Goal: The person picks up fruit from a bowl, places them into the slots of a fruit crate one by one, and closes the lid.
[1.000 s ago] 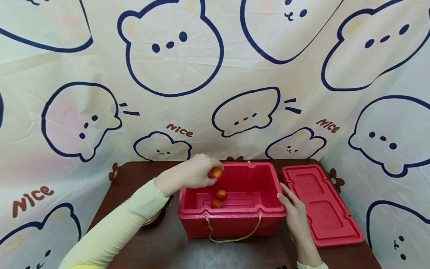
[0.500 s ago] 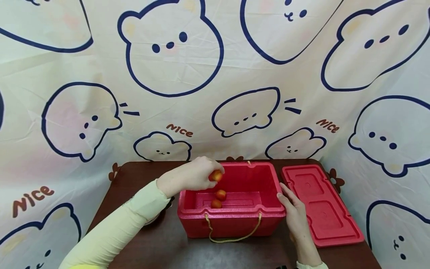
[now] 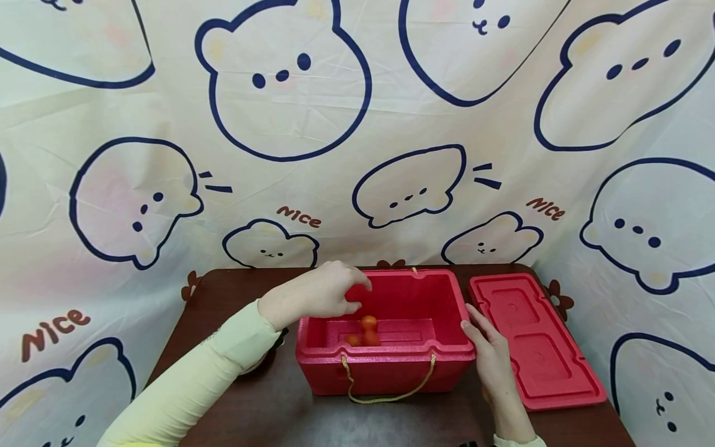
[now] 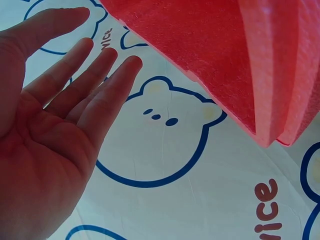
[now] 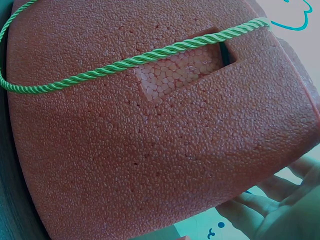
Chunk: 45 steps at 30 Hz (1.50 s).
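Note:
A red foam box (image 3: 385, 372) with a gold-coloured rope handle (image 3: 388, 400) stands uncovered on the table. Three small round orange-red fruits (image 3: 368, 323) lie on its floor, towards the left; their exact kind is hard to tell. Over the box's left part hovers my left hand (image 3: 329, 288), thumb and fingers spread apart with nothing between them. The left wrist view shows that same bare palm (image 4: 55, 130) beside the red box wall (image 4: 200, 45). My right hand (image 3: 491, 351) rests against the right end of the box, fingers and thumb touching its rim.
The red lid (image 3: 536, 341) lies flat to the right of the box. A dark round object (image 3: 259, 366) is partly hidden behind the left sleeve. The brown table (image 3: 251, 416) meets a hung cloth (image 3: 380, 124) printed with bears at its back edge.
The fruit that my left hand was holding has dropped into the box among the other two, which shifted a little. The left fingers have parted. My right hand stays in place.

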Each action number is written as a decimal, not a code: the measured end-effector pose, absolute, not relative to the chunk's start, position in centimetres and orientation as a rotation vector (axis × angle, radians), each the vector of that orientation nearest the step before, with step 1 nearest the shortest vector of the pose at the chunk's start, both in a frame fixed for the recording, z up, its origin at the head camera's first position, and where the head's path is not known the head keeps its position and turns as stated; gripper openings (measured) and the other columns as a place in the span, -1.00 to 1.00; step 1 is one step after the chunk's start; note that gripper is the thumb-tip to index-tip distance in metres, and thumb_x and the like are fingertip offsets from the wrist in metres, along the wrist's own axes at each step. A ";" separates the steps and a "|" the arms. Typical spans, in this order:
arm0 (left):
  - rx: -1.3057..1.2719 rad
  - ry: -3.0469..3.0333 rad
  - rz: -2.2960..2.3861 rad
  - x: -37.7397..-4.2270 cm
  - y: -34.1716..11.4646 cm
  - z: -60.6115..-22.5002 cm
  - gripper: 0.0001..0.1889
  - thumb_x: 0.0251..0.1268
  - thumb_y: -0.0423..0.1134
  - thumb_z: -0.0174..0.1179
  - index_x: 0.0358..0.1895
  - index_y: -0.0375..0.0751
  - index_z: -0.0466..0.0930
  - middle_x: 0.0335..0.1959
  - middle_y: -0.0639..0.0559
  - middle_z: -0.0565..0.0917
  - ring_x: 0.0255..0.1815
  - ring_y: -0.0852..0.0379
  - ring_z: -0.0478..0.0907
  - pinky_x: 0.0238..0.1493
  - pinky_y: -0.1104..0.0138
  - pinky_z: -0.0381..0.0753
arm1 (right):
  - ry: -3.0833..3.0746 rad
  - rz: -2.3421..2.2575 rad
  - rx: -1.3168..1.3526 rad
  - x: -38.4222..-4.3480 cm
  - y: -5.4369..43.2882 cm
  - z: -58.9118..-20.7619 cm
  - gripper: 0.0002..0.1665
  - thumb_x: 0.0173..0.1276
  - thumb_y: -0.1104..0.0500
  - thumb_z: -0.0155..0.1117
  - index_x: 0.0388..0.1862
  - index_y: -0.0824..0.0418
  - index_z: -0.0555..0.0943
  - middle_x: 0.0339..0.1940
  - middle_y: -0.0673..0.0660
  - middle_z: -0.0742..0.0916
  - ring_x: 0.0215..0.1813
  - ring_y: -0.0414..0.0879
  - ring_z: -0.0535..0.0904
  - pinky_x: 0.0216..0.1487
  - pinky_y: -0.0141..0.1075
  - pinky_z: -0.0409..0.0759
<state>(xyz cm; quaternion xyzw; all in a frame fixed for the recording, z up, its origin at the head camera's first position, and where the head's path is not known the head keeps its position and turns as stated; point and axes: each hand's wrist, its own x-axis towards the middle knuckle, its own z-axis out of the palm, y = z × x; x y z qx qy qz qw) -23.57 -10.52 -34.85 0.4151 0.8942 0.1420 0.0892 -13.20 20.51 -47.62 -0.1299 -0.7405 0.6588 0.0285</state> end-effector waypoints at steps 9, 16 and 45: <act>1.202 2.665 0.430 -23.3 -10.9 -34.8 -0.68 0.26 -0.21 0.39 0.09 -0.10 0.71 0.05 0.00 0.73 0.02 0.10 0.66 0.04 0.24 0.69 | -2.283 2.034 -0.405 -13.2 20.6 -47.8 -0.33 0.56 -0.06 0.12 0.59 -0.04 0.28 0.54 0.17 0.40 0.41 0.13 0.41 -0.05 -0.54 0.57; 1.154 2.677 0.510 -22.7 -12.1 -34.5 -0.61 0.25 -0.16 0.41 0.14 -0.06 0.68 0.10 0.01 0.71 0.08 0.09 0.65 0.09 0.19 0.67 | -2.291 2.027 -0.409 -13.3 20.5 -47.7 -0.33 0.56 -0.06 0.11 0.59 -0.04 0.29 0.54 0.16 0.39 0.40 0.08 0.41 -0.03 -0.53 0.58; 0.437 3.365 1.020 -20.3 -23.7 -36.8 -0.37 0.31 -0.15 0.37 0.41 -0.18 0.41 0.33 -0.29 0.52 -0.02 -0.26 0.64 -0.08 -0.16 0.68 | -2.300 2.004 -0.429 -13.3 20.3 -47.7 -0.35 0.57 -0.05 0.10 0.58 -0.06 0.30 0.52 0.16 0.42 0.36 0.09 0.44 -0.03 -0.51 0.59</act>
